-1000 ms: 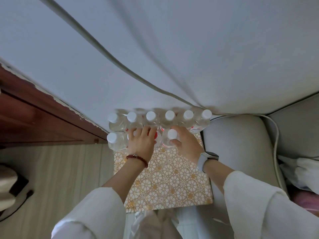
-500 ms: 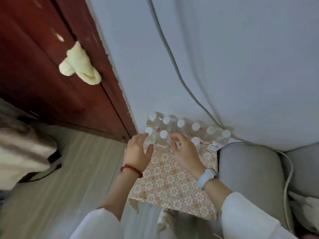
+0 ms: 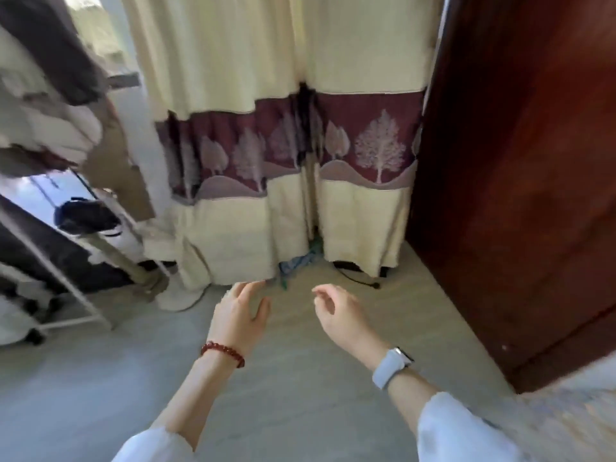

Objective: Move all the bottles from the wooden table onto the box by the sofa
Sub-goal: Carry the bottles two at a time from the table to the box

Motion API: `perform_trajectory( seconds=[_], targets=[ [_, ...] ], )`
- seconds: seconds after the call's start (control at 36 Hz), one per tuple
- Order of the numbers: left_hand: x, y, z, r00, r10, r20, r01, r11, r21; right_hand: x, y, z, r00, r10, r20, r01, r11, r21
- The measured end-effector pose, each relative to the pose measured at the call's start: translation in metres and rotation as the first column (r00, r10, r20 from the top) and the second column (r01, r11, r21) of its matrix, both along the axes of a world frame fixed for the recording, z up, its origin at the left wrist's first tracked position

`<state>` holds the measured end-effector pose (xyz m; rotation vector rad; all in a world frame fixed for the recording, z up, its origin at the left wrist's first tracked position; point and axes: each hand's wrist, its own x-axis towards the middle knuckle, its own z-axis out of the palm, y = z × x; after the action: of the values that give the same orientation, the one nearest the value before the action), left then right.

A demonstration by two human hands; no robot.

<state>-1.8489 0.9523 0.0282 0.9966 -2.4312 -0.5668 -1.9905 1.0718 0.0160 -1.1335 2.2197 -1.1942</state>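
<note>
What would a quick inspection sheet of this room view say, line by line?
Surface: grey-beige floor; no table in view.
Job's things: nothing seen; no bottles or box.
Clutter: white rack with dark items, left.
Hands: left hand and right hand held over the floor, fingers relaxed, holding nothing.
Cables: black cord below the curtain.
Surroundings: cream curtain with maroon tree band; dark red wooden panel, right.

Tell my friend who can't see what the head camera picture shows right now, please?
Two empty hands reach forward over a grey floor: the left hand, with a red bead bracelet, and the right hand, with a pale watch. Ahead hangs a cream curtain with a dark red band of trees, beside a dark wooden door. No bottles are visible.
</note>
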Motion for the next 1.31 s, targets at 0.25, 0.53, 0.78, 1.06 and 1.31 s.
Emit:
perform_trajectory(
  seconds=[0.25, 0.53, 0.78, 1.06, 1.31],
  targets=[
    [0.333, -0.108, 0.027, 0.836, 0.547, -0.031, -0.548, 0.834, -0.061, 0.281, -0.213, 0.036, 0.783, 0.621, -0.047, -0.615, 0.783, 0.094],
    [0.573, -0.157, -0.007, 0.464, 0.886, -0.019, -0.886, 0.464, 0.018, 0.541, -0.365, 0.021, 0.350, 0.928, -0.128, -0.900, 0.371, 0.229],
    [0.771, -0.321, 0.023, 0.250, 0.968, -0.017, -0.968, 0.251, 0.007, 0.768, -0.541, 0.045, 0.154, 0.976, -0.154, -0.972, 0.178, 0.157],
    [0.963, -0.414, 0.035, 0.011, 0.997, -0.071, -0.998, 0.015, 0.057, 0.984, -0.657, 0.051, -0.045, 0.991, -0.123, -0.990, -0.027, 0.138],
    [1.160, -0.544, 0.022, -0.041, 0.991, -0.125, -0.994, -0.028, 0.106, 1.183, -0.797, 0.039, -0.059, 0.989, -0.132, -0.985, -0.036, 0.168]
  ],
)
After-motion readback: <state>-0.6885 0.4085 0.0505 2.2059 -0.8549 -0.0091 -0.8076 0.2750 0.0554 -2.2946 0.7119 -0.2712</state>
